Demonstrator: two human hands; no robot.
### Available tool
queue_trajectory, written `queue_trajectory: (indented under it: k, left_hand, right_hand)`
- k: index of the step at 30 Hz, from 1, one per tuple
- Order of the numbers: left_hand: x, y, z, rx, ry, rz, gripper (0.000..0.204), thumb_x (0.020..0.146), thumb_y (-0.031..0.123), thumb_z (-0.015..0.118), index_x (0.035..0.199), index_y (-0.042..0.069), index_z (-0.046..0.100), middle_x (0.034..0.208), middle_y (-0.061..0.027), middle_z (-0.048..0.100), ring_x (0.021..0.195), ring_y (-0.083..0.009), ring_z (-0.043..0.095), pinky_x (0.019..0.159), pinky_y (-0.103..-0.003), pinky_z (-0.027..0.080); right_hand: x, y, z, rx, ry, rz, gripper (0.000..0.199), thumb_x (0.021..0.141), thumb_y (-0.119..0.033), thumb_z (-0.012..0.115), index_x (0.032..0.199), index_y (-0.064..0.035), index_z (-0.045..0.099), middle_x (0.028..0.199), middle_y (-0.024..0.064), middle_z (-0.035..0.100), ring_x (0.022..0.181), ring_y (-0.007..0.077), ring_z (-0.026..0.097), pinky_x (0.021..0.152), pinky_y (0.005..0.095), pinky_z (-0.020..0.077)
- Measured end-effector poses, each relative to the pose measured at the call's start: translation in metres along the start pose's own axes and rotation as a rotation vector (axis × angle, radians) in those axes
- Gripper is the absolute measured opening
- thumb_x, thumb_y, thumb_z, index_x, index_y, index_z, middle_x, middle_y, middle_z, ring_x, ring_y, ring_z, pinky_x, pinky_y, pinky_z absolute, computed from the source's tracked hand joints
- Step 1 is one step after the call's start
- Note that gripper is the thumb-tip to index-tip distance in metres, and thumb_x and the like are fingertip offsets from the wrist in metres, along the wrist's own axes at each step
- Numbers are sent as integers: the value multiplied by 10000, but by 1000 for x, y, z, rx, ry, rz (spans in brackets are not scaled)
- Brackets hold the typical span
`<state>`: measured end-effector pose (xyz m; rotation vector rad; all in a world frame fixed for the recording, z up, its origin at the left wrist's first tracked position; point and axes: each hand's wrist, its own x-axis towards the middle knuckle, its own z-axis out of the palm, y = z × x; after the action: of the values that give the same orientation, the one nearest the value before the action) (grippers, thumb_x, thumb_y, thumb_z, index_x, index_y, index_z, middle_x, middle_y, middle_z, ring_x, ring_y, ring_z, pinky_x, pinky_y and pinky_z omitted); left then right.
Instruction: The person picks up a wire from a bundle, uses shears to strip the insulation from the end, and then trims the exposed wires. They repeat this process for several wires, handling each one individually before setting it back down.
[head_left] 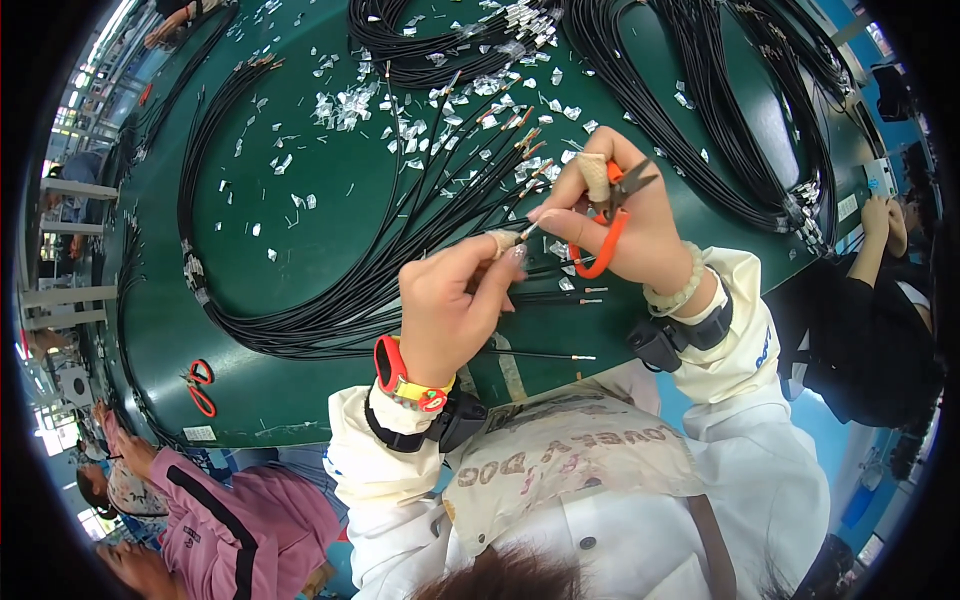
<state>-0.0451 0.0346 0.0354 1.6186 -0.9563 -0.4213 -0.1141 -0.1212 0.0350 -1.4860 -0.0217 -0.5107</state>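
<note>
My left hand pinches a black cable close to its end, between thumb and forefinger. My right hand is closed around small orange-handled scissors, which hang on its fingers with the blades apart and pointing up to the right. The thumb and forefinger of that hand also meet at the pale tip of the same cable. Beige tape wraps a finger on each hand. A bundle of black cables runs beneath my left hand, its stripped ends fanned out beyond both hands.
Shreds of clear and silvery wrap litter the green table. More cable bundles lie at the far side and right. Red-handled scissors rest at the near left. People sit at the left, a pink sleeve among them, and at the right.
</note>
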Motion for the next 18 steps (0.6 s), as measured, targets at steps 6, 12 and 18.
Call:
queue_trajectory:
  k: [6,12,18]
  left_hand:
    - [-2,7,-23,-610,-305,-409,226,905,161,384,799,-19,471,502,-28,484,311,-54,385,307,-160,304]
    - [2,-8,-34,-1140,-291,-593,212,911,179,387,815,4,457,501,-7,446,296,-44,324,276,-170,267]
    - [2,-6,-36,-1218,-262,-571,216,915,185,381,821,3,450,488,-3,428,295,-21,296,276,-157,253]
  right_hand:
    - [21,-7,-2,149,-209,99,400,664,42,677,707,-80,299,677,80,580,698,142,591,599,244,469]
    - [31,-5,-1,-481,-357,-604,361,650,43,681,802,-66,371,689,72,568,670,155,582,578,251,446]
    - [15,-13,5,-266,-128,-128,462,648,-164,741,945,-34,411,668,60,550,629,225,553,593,280,442]
